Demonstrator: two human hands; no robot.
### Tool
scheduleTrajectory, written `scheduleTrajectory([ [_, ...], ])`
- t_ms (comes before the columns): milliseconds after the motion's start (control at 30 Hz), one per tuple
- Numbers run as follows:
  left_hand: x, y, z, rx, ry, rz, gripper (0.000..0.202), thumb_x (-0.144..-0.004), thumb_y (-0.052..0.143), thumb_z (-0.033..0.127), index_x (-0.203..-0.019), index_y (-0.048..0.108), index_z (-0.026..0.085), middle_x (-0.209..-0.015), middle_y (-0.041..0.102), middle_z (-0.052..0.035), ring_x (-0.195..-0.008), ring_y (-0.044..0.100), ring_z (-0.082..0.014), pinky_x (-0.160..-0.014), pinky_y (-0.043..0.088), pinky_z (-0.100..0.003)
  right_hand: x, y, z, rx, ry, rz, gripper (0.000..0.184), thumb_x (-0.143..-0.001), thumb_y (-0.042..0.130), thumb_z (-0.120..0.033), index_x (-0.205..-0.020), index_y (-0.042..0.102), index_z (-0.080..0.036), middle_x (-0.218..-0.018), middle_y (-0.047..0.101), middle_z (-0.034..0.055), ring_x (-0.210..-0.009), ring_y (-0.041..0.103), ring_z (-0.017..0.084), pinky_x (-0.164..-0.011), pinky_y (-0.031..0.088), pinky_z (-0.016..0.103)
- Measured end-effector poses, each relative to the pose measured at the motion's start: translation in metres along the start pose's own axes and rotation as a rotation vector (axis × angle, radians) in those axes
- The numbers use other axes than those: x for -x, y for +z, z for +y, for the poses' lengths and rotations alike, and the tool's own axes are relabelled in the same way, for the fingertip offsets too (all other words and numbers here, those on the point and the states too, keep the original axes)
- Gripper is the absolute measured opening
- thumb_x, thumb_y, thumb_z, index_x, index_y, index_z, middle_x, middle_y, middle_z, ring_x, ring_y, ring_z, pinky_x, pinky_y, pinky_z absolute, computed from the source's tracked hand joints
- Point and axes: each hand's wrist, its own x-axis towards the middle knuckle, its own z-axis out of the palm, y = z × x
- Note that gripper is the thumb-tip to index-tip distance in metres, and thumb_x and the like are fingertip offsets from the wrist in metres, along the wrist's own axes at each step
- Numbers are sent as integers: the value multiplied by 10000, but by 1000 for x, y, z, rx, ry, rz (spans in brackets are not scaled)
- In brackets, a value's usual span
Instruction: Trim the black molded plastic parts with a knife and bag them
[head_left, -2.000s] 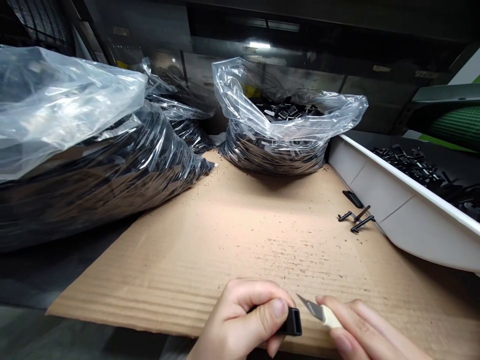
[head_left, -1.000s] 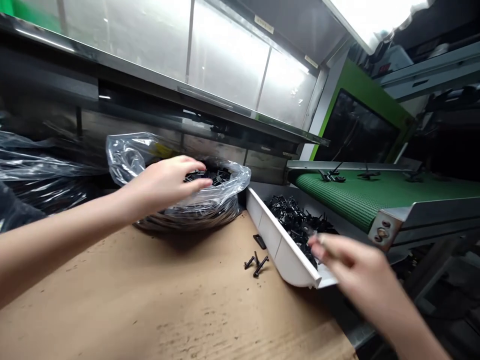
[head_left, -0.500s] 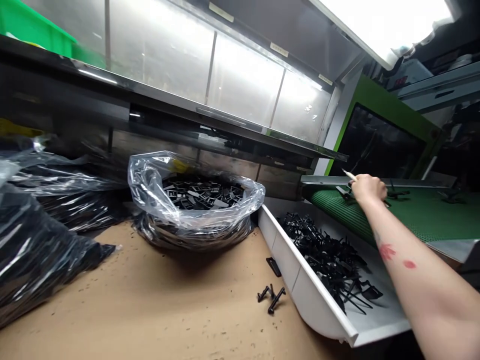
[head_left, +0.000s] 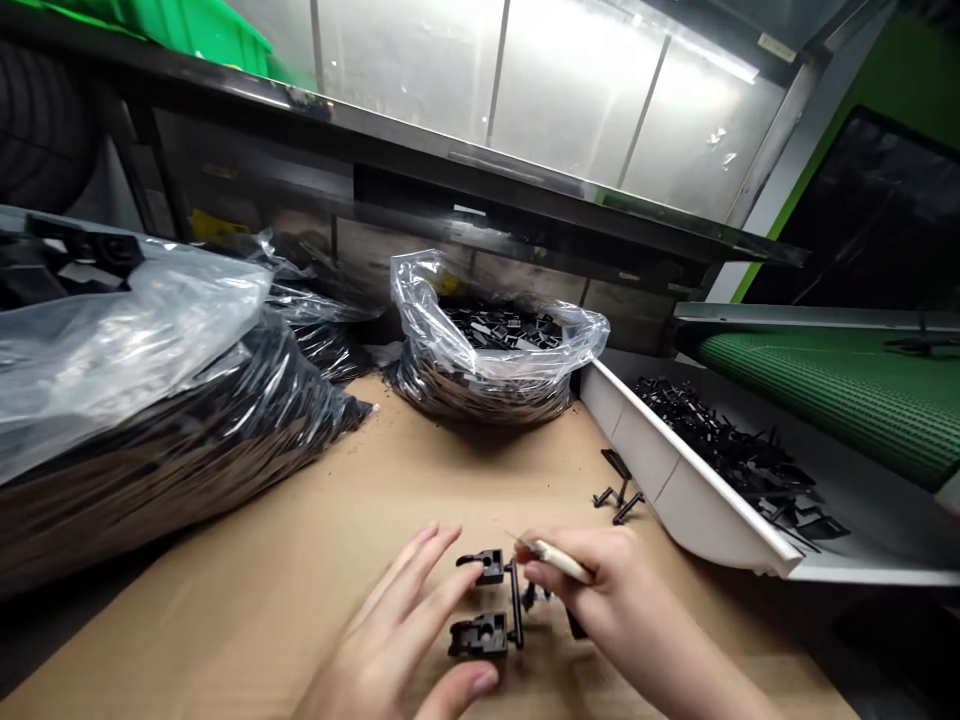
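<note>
My right hand is closed around a slim knife with a pale handle and a thin pointed tip, aimed left. Below it, black moulded plastic parts lie on the cardboard, joined by a runner. Two blocky pieces, an upper one and a lower one, stick out to the left; more of the moulding is partly hidden under my right hand. My left hand is open, its index fingertip at the upper piece and its thumb just below the lower one.
A white tray of black runner scraps stands at right, beside a green conveyor belt. Loose runner pieces lie by the tray. A clear bag of black parts sits at the back; another full bag bulges at left.
My right hand has come from the conveyor to the front of the cardboard, still with the knife. My left hand and the joined black parts are now in view. The view has turned left.
</note>
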Motion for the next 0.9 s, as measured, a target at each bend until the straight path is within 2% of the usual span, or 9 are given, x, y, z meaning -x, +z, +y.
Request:
scheduleTrajectory([
  [100, -5, 6, 6, -20, -48, -212, 368, -764, 573, 323, -1125, 569, 249, -1201, 563, -73, -1073, 534, -280, -886, 448, -404, -4, 30, -3, 31, 40, -4, 278, -696, 435, 12, -672, 638, -177, -712, 622, 31, -663, 565, 152, -614, 409, 243],
  [200, -5, 14, 7, 40, -40, -296, 290, -773, 544, 217, -1053, 613, 250, -1090, 641, -59, -997, 591, -260, -902, 427, -442, -6, 37, -12, -4, 94, -46, 317, -640, 420, 34, -744, 652, -155, -722, 649, 89, -701, 582, 213, -646, 400, 309],
  [300, -4, 14, 6, 19, -18, -314, 341, -798, 492, 180, -1129, 563, 217, -1137, 607, -90, -1021, 575, -262, -912, 397, -493, -6, 27, -7, -152, 218, -84, 265, -626, 453, 6, -710, 633, -169, -682, 672, 60, -653, 618, 191, -609, 419, 275],
  [400, -2, 9, 6, -16, -15, -306, 330, -813, 497, 230, -1136, 561, 210, -1167, 582, -110, -1057, 547, -276, -907, 390, -521, -3, 12, 22, -381, 452, -93, 96, -730, 468, -160, -668, 541, -157, -667, 678, 61, -485, 614, 137, -388, 360, 192],
  [533, 1, 9, 12, -47, -15, -276, 331, -793, 539, 238, -1122, 572, 217, -1174, 578, -114, -1079, 523, -302, -903, 384, -541, 7, 0, 62, -656, 654, -76, 161, -751, 522, -293, -719, 498, -137, -726, 677, 115, -492, 606, 104, -320, 289, 140],
  [600, 0, 13, 17, -102, -46, -251, 341, -766, 576, 206, -1106, 578, 227, -1235, 528, -111, -1146, 448, -327, -914, 355, -559, 9, -6, 72, -735, 671, -26, 207, -729, 567, -318, -752, 518, -117, -771, 666, 128, -436, 540, 62, -313, 277, 139],
  [667, -2, 18, 21, -144, -83, -230, 306, -732, 605, 155, -1026, 615, 240, -1274, 491, -96, -1191, 376, -348, -921, 316, -580, 7, -13, 76, -770, 654, 67, 297, -727, 583, -347, -898, 528, -110, -803, 656, 110, -380, 445, 25, -308, 259, 142],
  [800, -7, 18, 26, -124, -147, -180, 159, -703, 629, 114, -824, 650, 214, -1218, 538, -88, -1182, 368, -361, -920, 277, -590, 10, -24, 70, -719, 605, 231, 620, -742, 586, -401, -1267, 314, -212, -590, 595, -39, -311, 302, 18, -321, 271, 145],
  [900, -9, 10, 29, 58, -199, -137, 187, -725, 598, 107, -855, 642, 234, -1060, 611, -69, -1051, 488, -309, -861, 385, -478, 33, -11, 52, -538, 516, 232, 562, -711, 603, -446, -1224, 442, -284, -593, 597, -28, -452, 518, 83, -368, 356, 139],
])
